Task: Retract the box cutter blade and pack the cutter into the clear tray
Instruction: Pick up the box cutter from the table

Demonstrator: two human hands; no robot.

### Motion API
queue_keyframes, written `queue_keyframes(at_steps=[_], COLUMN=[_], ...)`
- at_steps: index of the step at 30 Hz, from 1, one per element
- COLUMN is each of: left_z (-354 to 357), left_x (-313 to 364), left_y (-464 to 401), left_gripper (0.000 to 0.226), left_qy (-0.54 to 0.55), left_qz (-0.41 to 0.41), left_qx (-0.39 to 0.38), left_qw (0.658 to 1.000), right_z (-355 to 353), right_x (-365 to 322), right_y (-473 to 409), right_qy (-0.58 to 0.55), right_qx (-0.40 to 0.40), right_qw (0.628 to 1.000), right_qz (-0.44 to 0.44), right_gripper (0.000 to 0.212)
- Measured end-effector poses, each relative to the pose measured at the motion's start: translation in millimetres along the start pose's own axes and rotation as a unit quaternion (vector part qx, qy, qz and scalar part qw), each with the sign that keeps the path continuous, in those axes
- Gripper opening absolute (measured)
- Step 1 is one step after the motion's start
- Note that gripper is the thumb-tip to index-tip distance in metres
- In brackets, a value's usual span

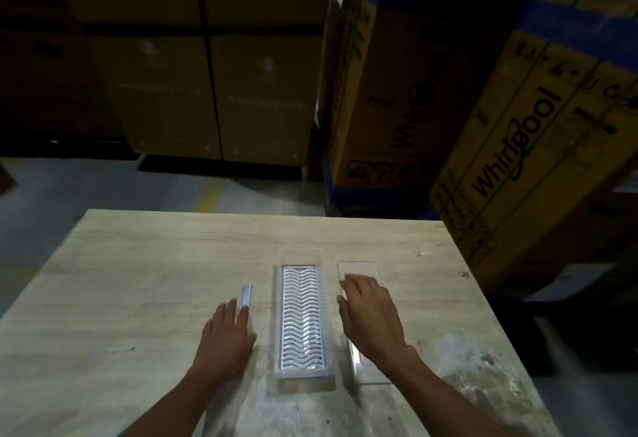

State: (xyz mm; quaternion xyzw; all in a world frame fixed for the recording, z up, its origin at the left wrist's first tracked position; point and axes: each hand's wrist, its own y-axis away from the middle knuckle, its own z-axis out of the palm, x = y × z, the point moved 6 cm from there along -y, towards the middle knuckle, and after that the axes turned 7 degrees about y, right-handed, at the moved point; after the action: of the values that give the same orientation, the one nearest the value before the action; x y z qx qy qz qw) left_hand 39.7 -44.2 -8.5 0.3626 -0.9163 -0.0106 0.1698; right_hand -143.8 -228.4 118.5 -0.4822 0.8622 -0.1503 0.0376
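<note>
The box cutter (246,295), a slim pale object lying lengthwise on a wooden table (138,281), sits just left of the clear tray (303,376) as a person reaches for it in a dim warehouse. The left hand (226,340) lies flat and open, fingers extended, with its fingertips touching or just covering the cutter's near end; it has not closed on anything. The right hand (371,316) is likewise spread and open, palm down on a flat clear lid (359,269) lying just right of the tray, gripping nothing. The tray holds a white insert with wavy ribs (302,316) running most of its length. Large cardboard cartons (518,119) stand beyond the table.

Whether the blade is out cannot be told from here: the cutter is small and washed out by glare. That is the main hazard. If the blade is exposed at the near end, fingertips sliding over it could be cut; a light touch on a smooth, narrow body could also push the cutter away instead of lifting it. The transparent tray and lid are hard to read against the pale wood, so a misjudged placement could land the cutter on a rim or nudge the tray askew. Packing it with the blade unretracted would defeat the task.
</note>
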Motion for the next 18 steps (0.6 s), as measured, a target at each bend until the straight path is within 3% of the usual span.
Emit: queue_keyframes(at_steps=[2,4,11,18], left_z=[7.5,13.0,15.8,13.4], left_x=[-0.7,-2.5,-9.8,-13.2], left_y=[2.9,6.1,5.6,8.0], left_gripper=[0.058,0.056,0.032,0.025], left_qy=[0.008,-0.016,-0.016,0.047], left_qz=[-0.019,-0.022,-0.05,-0.12], left_qx=[-0.057,-0.072,-0.03,-0.021], left_qw=[0.998,0.997,0.998,0.991], right_z=[-1.2,-0.8,0.0,-13.6], right_x=[-1.3,-1.8,3.7,2.7], right_y=[0.0,2.8,3.7,-4.4], right_qy=[-0.017,-0.013,-0.026,-0.066], right_qx=[-0.002,-0.014,0.006,0.071], right_qw=[1.0,1.0,1.0,0.995], right_qz=[-0.01,-0.007,-0.006,-0.002], right_gripper=[0.011,0.007,0.009,0.004])
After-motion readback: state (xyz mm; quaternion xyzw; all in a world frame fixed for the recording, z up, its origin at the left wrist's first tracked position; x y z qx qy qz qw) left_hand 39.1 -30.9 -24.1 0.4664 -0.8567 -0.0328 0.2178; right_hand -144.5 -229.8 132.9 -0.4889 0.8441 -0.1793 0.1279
